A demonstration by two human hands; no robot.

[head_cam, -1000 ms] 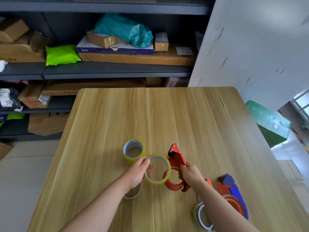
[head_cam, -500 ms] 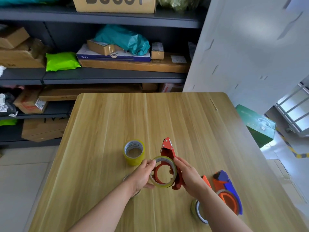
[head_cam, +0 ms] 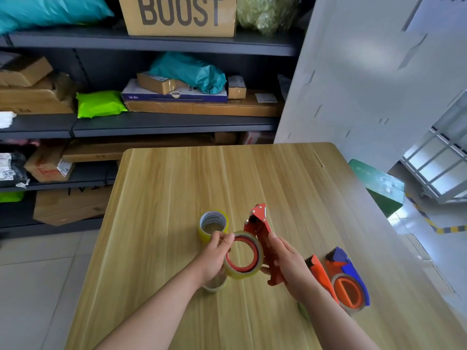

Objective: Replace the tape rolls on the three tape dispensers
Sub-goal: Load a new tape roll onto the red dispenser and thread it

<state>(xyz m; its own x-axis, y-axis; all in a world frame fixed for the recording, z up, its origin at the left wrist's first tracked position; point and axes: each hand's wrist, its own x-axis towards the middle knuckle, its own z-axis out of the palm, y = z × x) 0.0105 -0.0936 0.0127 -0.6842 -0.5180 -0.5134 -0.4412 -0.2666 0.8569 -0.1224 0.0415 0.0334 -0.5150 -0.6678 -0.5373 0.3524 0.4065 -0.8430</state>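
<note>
Red dispenser (head_cam: pixel 260 224) clasped in right hand (head_cam: pixel 288 267) fingers (head_cam: pixel 277 250), yellowish tape roll (head_cam: pixel 243 275) around its hub, pinched by left hand (head_cam: pixel 214 257)

Red tape dispenser (head_cam: pixel 260 224), with a translucent pale-yellow tape roll (head_cam: pixel 242 273) around its red hub. Behind, a brighter yellow roll (head_cam: pixel 201 229), white inside. An orange-and-blue dispenser (head_cam: pixel 350 286). Pale striped wood-grain table (head_cam: pixel 177 193). Lime-green parcel (head_cam: pixel 99 103), teal bag (head_cam: pixel 192 72), brown BOOST carton (head_cam: pixel 177 15) lettered dark grey
</note>
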